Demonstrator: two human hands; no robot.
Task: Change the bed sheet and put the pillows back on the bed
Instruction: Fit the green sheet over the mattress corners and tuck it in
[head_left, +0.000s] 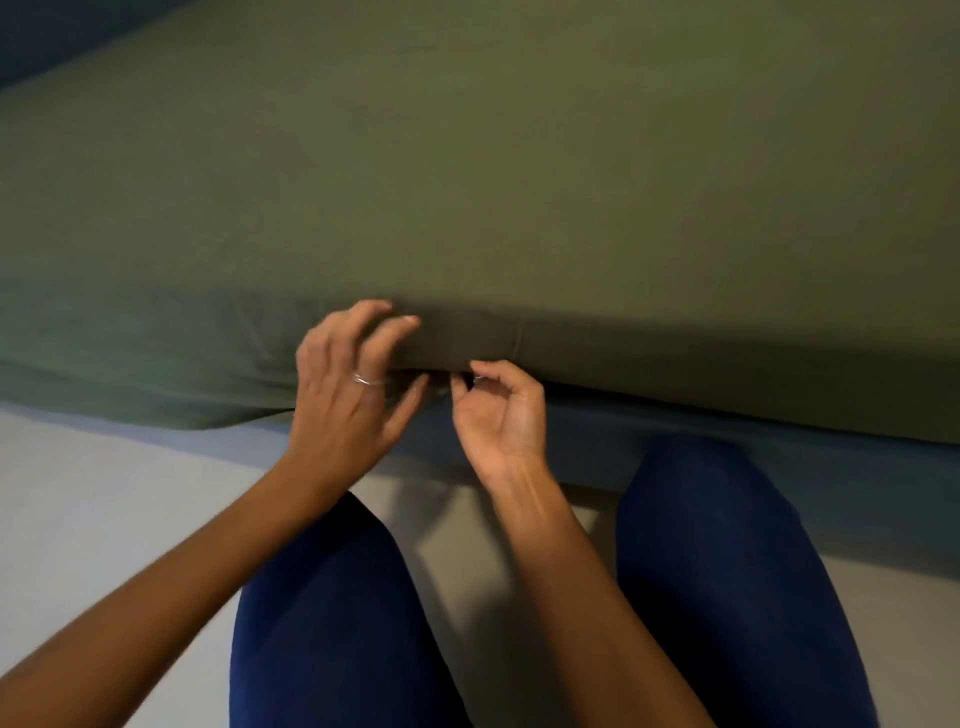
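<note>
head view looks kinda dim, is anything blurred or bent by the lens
Head view: dim, soft light with no glare; the green sheet darkens toward the top left corner. Head view: the left hand shows slight motion blur at its fingertips. Head view: the wide lens bows the mattress edge.

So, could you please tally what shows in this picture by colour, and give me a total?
Green: 1, the bed sheet
Blue: 3, the bed base and two trouser legs
Silver: 1, the ring on the left hand
Total: 5
</note>
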